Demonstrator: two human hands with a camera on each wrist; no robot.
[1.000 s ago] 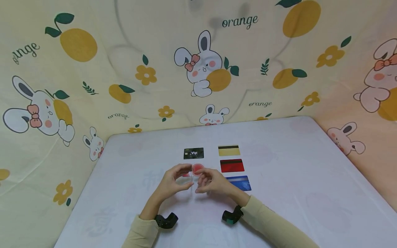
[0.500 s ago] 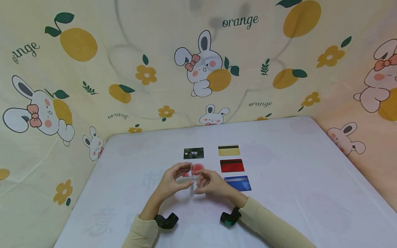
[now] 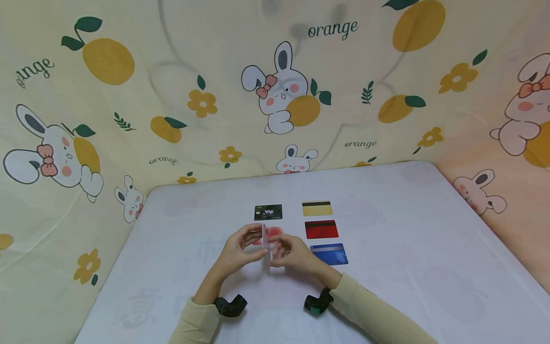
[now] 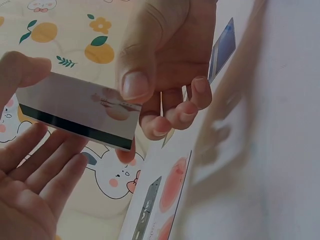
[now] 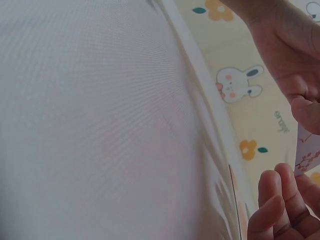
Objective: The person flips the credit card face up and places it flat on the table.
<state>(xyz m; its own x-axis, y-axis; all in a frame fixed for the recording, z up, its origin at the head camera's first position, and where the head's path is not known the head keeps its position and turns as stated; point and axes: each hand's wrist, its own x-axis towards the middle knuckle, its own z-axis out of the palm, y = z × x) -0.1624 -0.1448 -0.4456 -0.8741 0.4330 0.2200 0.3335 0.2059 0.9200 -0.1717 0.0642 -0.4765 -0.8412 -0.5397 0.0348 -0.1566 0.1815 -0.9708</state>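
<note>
Over the middle of the table, a pale card [image 4: 75, 100] with a dark stripe and a printed picture is held between both hands. My left hand [image 3: 239, 248] grips one end of it, thumb on one long edge and fingertips at the other. The other end is pinched by my right hand [image 3: 296, 252], with the thumb [image 4: 137, 82] across the card's face and the index finger behind. The remaining right fingers are loosely curled. In the head view the card shows narrow, almost edge-on. Part of it also appears in the right wrist view, between the hands.
A mat or paper with pink-red circles [image 3: 274, 232] lies just beyond the hands. Behind it is a black Vip card [image 3: 268, 212]. To the right lie a gold card [image 3: 317, 209], a red card [image 3: 321, 230] and a blue card [image 3: 333, 254], in a column.
The held card has turned from edge-on to show a sliver of its face. My right hand has shifted slightly left. The cards on the table have stayed put.
</note>
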